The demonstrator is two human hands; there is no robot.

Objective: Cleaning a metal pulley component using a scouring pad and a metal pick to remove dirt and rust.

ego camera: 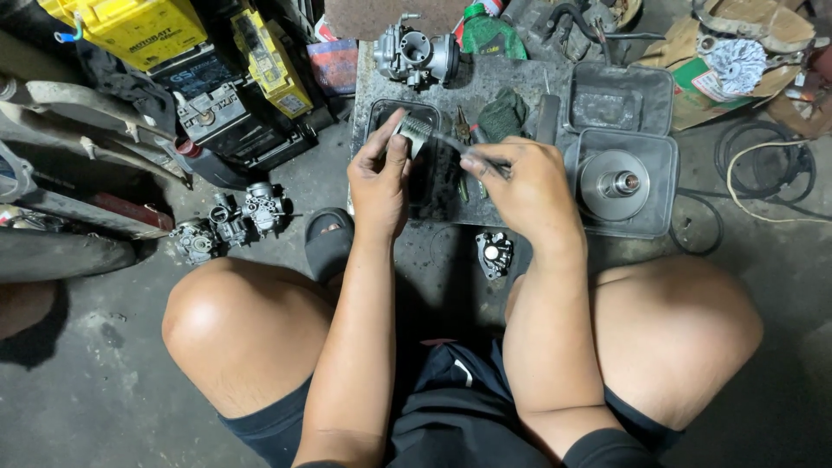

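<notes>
Hands meet at frame centre over a dark tray (pixel 381 111): left hand (pixel 379 178) pinches a small ribbed metal part (pixel 414 132) upright, steadying it, while right hand (pixel 520 186) is clamped on a thin tool (pixel 451 143) angled into it. Right of them, a round pulley (pixel 614 184) sits in another tray (pixel 663 152).

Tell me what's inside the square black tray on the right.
The black tray holds a round metal pulley with a shiny hub. The tray floor beneath the pulley is covered, so anything under it cannot be seen.
</notes>
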